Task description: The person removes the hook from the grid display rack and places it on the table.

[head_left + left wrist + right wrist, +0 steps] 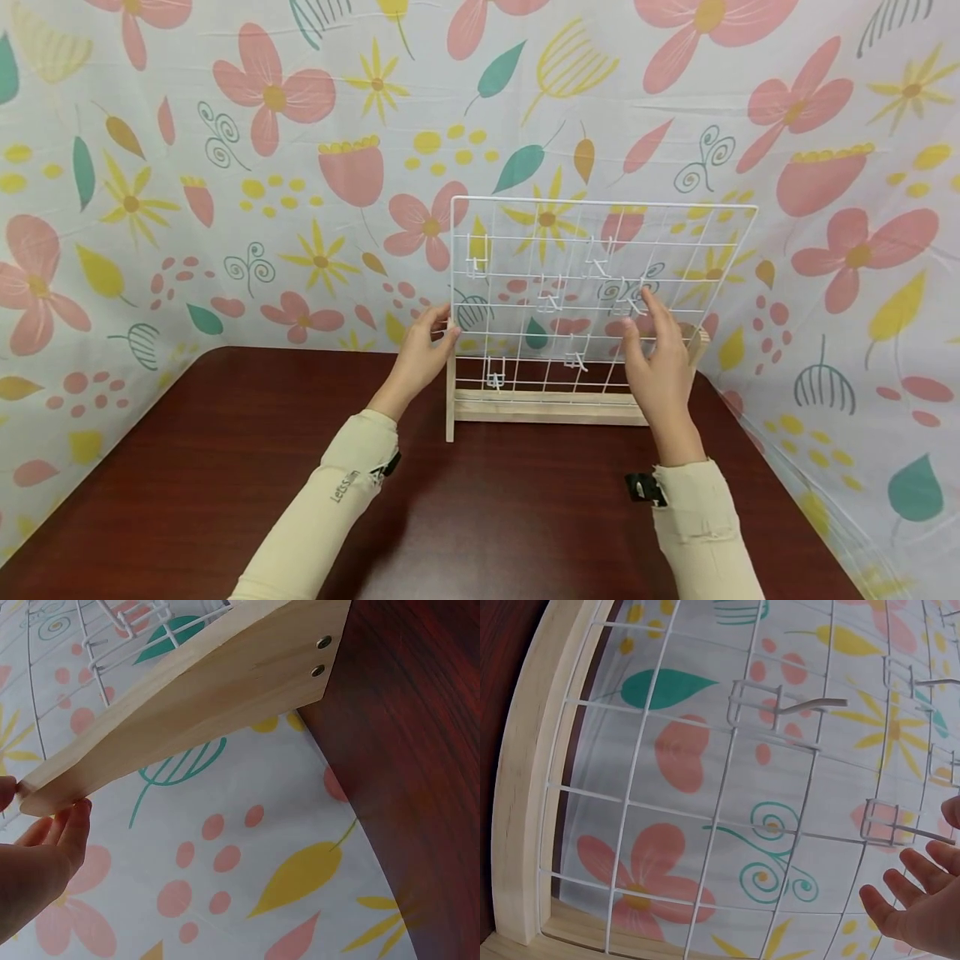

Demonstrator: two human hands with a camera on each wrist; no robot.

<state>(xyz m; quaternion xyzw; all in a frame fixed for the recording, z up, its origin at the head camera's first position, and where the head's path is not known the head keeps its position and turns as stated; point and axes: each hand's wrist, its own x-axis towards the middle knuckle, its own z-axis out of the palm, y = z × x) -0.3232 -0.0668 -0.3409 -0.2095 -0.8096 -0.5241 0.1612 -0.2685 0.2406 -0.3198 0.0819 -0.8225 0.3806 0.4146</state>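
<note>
A white wire grid rack point(525, 334) stands upright in a pale wooden base point(547, 412), with several white wire hooks point(576, 357) hung across it. My left hand point(422, 354) grips the upper end of the wooden side piece point(150, 727), thumb on one face and fingers on the other. On the right side, my right hand point(663, 379) is in front of the grid, its thumb and fingers spread apart around the front of one hook point(889, 823). The fingertips are close to that hook's prong, and nothing is held between them.
The rack stands on a dark red-brown table point(247, 433), near its back edge. A white curtain point(247, 208) with printed flowers and leaves hangs behind and at the right side. Two metal screw heads point(317, 670) show low on the wooden side piece.
</note>
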